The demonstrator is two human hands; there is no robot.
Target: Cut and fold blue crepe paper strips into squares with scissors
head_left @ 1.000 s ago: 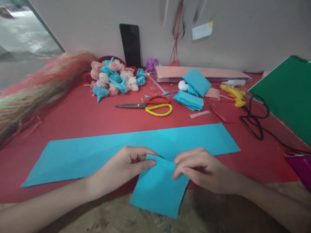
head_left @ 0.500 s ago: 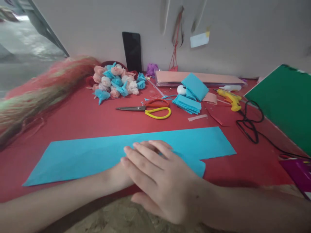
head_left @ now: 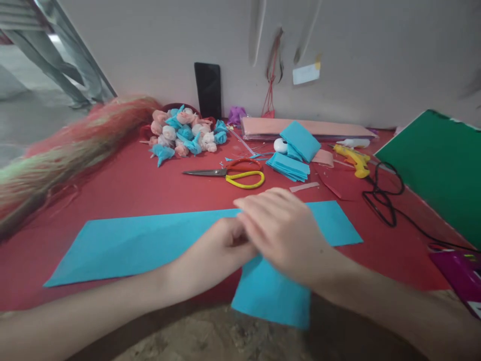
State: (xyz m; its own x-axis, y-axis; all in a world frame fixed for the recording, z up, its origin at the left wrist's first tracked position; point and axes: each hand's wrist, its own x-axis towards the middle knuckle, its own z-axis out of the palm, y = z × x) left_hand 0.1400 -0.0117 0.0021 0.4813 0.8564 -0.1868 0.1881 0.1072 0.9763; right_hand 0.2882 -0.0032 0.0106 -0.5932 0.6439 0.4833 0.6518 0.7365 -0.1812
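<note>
A long blue paper strip [head_left: 139, 245] lies across the red table. Over its middle my left hand [head_left: 218, 245] is closed, with thumb and fingers curled at a smaller blue piece [head_left: 276, 296] that hangs toward the table's front edge. My right hand [head_left: 283, 230] rests over the left fingertips with its fingers bent together; what is between its fingers is hidden. Beyond the hands lie scissors [head_left: 246, 179] with one red and one yellow handle, and a stack of blue paper pieces [head_left: 287, 167].
Paper roses [head_left: 184, 131] fill a bowl at the back left, beside a dark phone [head_left: 209, 90]. A yellow glue gun [head_left: 355, 159] with a black cord lies right. A green board [head_left: 436, 170] stands at the right. A person's legs [head_left: 48, 55] show upper left.
My right hand has moved up and right and its fingers have bent. My left hand has moved right and shows more. The smaller blue piece now hangs lower, toward the front edge.
</note>
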